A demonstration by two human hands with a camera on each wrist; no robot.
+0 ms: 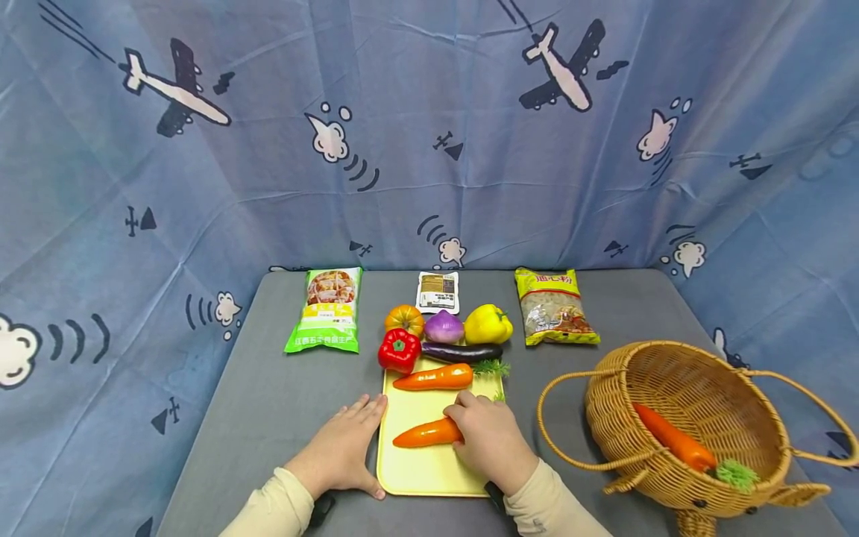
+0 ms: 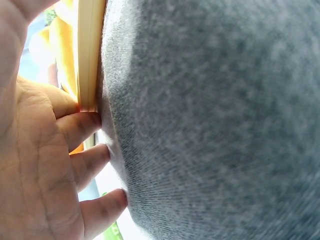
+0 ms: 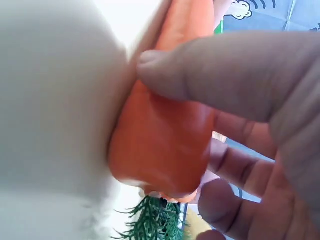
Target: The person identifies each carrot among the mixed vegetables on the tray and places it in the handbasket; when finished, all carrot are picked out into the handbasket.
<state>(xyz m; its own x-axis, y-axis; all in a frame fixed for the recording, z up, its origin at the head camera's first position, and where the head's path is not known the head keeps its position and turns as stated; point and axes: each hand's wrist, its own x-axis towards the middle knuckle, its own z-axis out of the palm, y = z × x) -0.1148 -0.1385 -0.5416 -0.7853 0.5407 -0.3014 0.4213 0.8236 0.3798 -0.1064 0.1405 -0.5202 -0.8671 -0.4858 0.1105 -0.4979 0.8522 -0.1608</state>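
My right hand [image 1: 488,436] grips the thick end of an orange carrot [image 1: 421,434] on the pale yellow tray [image 1: 419,474]. In the right wrist view, thumb and fingers lie on either side of that carrot [image 3: 160,140], and its green leafy top [image 3: 155,220] hangs below. Against the tray's left edge rests my left hand [image 1: 344,444], thumb spread toward the near corner. Its fingertips touch the tray's side [image 2: 89,60] and the grey tabletop in the left wrist view. Farther up the tray lies a second carrot [image 1: 432,378] with green leaves.
Behind the carrots sit a red pepper [image 1: 399,350], an eggplant [image 1: 463,353], a pumpkin [image 1: 405,321], a purple onion [image 1: 444,327] and a yellow pepper [image 1: 488,324]. Food bags [image 1: 329,309] [image 1: 555,306] and a pouch [image 1: 438,292] stand farther back. A wicker basket [image 1: 604,410] holds another carrot [image 1: 674,438].
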